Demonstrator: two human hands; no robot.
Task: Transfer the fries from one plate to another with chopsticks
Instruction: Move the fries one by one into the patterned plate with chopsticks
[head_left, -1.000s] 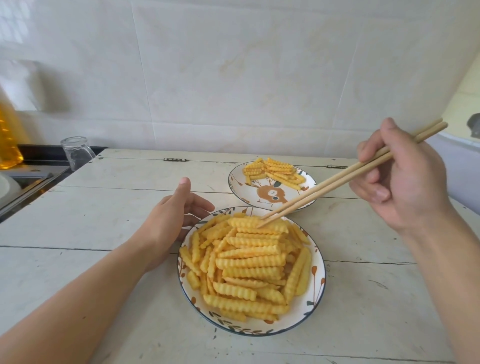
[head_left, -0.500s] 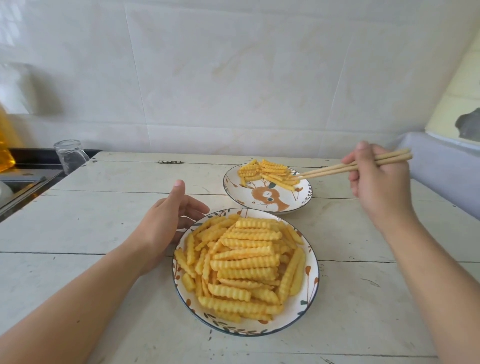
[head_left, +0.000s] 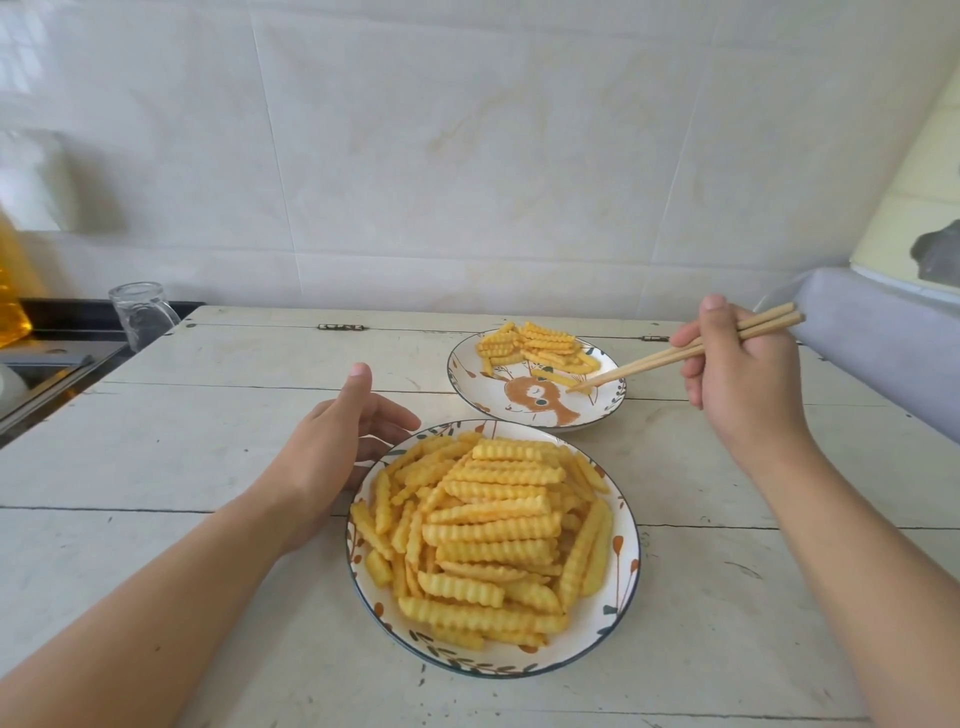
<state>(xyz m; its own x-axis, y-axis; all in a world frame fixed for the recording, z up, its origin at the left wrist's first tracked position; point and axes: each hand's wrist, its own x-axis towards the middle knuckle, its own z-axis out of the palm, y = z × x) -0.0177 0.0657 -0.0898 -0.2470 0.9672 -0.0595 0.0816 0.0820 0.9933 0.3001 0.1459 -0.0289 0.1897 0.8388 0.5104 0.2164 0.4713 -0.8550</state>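
Most fries (head_left: 493, 535) piled on near plate (head_left: 626, 566), few on far plate (head_left: 613, 402). Right hand (head_left: 743, 379) fingers grip chopsticks (head_left: 675, 356), tips empty over far plate. Left hand (head_left: 332, 452) relaxed, fingers touching near plate. Fries light, ridged, likely brittle; pinch mid-length, gently.

A worn white plank table (head_left: 218, 447) stands against a pale tiled wall (head_left: 467, 156). At its far left corner, a glass (head_left: 141, 312) sits by a dark counter (head_left: 62, 332).
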